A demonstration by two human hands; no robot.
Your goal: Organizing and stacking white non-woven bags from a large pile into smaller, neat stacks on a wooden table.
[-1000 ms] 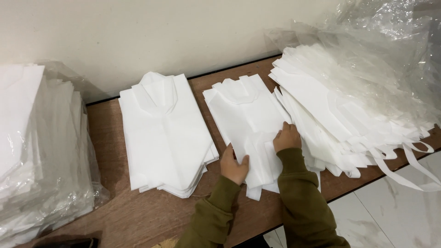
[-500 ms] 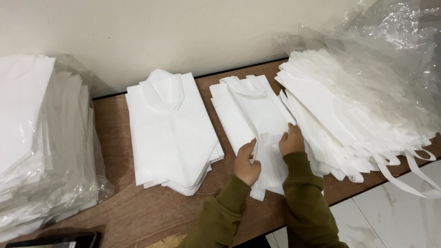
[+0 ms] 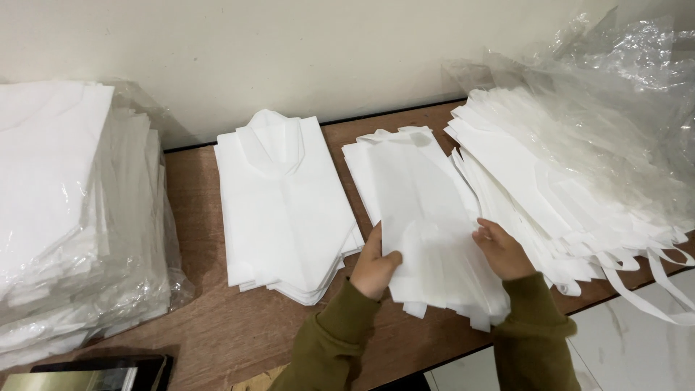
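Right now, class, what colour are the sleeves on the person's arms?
Olive green sleeves, clearest in the head view.

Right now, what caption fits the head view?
Both hands press a white garment on a wooden table.
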